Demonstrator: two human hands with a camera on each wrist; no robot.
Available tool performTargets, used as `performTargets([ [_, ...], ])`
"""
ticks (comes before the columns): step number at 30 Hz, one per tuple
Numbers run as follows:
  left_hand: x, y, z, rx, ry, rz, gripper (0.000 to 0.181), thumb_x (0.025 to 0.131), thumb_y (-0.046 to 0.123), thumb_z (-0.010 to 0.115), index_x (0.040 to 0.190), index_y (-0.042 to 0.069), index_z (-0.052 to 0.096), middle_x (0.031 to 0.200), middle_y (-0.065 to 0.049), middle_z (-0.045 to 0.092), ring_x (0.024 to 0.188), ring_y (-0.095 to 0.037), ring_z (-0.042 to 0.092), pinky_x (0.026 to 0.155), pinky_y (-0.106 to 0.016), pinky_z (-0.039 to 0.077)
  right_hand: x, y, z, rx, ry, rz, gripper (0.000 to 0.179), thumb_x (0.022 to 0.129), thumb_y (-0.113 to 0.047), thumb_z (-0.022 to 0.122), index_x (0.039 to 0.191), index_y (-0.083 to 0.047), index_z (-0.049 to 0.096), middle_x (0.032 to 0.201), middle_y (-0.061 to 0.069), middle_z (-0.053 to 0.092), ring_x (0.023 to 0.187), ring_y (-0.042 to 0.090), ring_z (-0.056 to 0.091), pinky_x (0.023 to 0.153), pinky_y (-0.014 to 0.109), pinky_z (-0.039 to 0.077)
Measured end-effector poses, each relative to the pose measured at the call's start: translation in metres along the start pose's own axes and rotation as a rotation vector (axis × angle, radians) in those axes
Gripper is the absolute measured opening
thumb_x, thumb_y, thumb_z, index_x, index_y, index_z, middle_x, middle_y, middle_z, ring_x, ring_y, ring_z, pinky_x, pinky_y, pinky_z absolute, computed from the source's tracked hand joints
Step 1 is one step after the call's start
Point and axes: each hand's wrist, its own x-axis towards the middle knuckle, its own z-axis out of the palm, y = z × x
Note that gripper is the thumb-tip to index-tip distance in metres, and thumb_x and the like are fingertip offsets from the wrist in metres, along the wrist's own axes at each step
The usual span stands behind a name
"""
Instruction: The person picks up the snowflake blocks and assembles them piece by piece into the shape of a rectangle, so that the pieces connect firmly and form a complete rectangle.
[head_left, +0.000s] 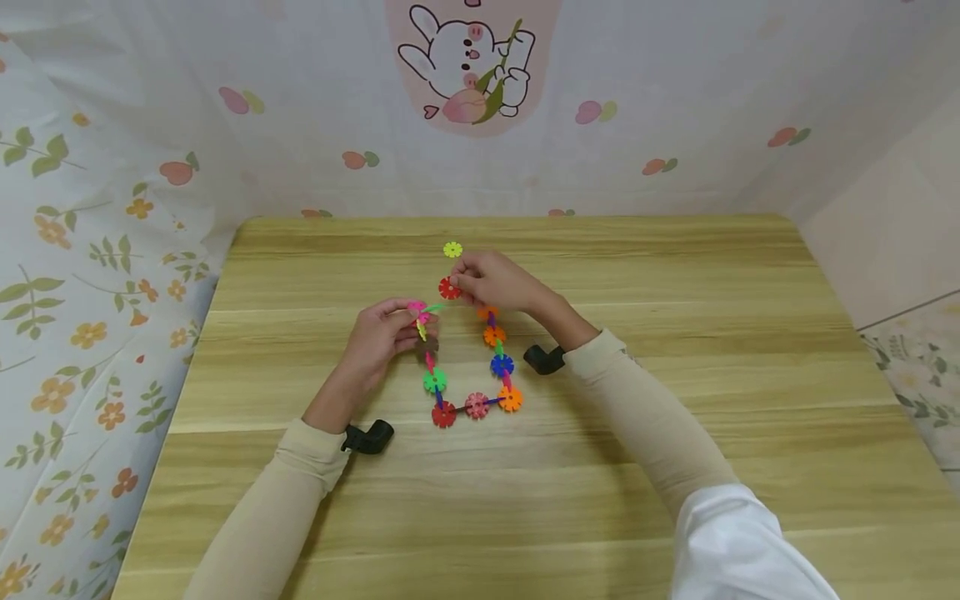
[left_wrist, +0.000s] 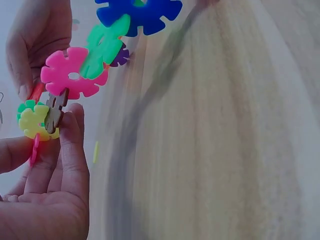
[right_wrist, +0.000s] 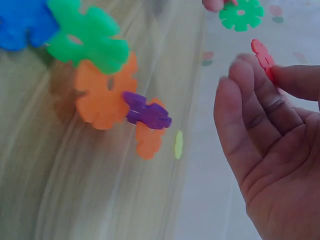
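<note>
My left hand point(head_left: 377, 340) pinches the upper left end of a chain of slotted plastic snowflake discs, around a pink disc point(head_left: 417, 310). A green disc point(right_wrist: 242, 15) juts from that end. My right hand point(head_left: 501, 282) holds a single red snowflake disc point(head_left: 448, 288) between thumb and fingertips, close to the green one. The chain bends into a U: its bottom row includes a pale pink disc point(head_left: 477, 406), and its right side runs up past a blue disc point(head_left: 502, 365) to an orange and purple end below my right hand. A yellow disc point(left_wrist: 35, 121) and a brown disc point(left_wrist: 56, 111) sit beside my left fingers.
A loose yellow snowflake disc point(head_left: 452, 249) lies on the wooden table point(head_left: 675, 275) beyond my hands. Black wrist cameras, one on the left point(head_left: 369, 437) and one on the right point(head_left: 543, 359), stick out over the tabletop. A printed curtain point(head_left: 480, 175) hangs behind the table's far edge.
</note>
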Motion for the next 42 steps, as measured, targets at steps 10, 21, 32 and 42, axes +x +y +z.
performTargets([
  [10, 0.001, 0.004, 0.000, -0.008, -0.020, 0.036, 0.020, 0.100, 0.009, 0.048, 0.115, -0.001, 0.058, 0.091, -0.001, 0.076, 0.083, -0.017, 0.073, 0.070, -0.023, 0.057, -0.009, 0.001, 0.006, 0.089, -0.025, 0.040, 0.021, 0.104, -0.017, 0.045, 0.096, -0.004, 0.058, 0.072, 0.017, 0.063, 0.062, 0.036, 0.061, 0.060, 0.046, 0.055],
  [21, -0.001, 0.007, 0.000, 0.033, -0.012, 0.034, 0.020, 0.100, 0.015, 0.054, 0.113, 0.001, 0.061, 0.093, 0.000, 0.076, 0.083, -0.014, 0.072, 0.065, -0.020, 0.055, -0.009, 0.000, 0.009, 0.148, -0.006, 0.070, 0.021, 0.105, -0.016, 0.043, 0.098, -0.002, 0.057, 0.073, 0.017, 0.063, 0.060, 0.031, 0.063, 0.063, 0.046, 0.057],
  [32, 0.002, 0.008, 0.004, 0.016, 0.018, 0.015, 0.024, 0.101, 0.013, 0.052, 0.118, -0.003, 0.060, 0.097, -0.006, 0.075, 0.080, -0.012, 0.071, 0.068, -0.022, 0.056, -0.007, -0.001, 0.017, 0.168, 0.030, 0.088, 0.019, 0.104, -0.015, 0.046, 0.099, -0.002, 0.058, 0.076, 0.021, 0.064, 0.058, 0.026, 0.063, 0.062, 0.045, 0.058],
  [42, 0.005, 0.008, 0.004, 0.014, -0.034, 0.014, 0.023, 0.102, 0.010, 0.049, 0.118, -0.004, 0.058, 0.099, -0.008, 0.075, 0.084, -0.016, 0.073, 0.069, -0.023, 0.056, -0.007, -0.001, 0.011, 0.178, -0.014, 0.109, 0.020, 0.104, -0.014, 0.045, 0.104, 0.000, 0.059, 0.081, 0.021, 0.064, 0.060, 0.025, 0.064, 0.066, 0.047, 0.058],
])
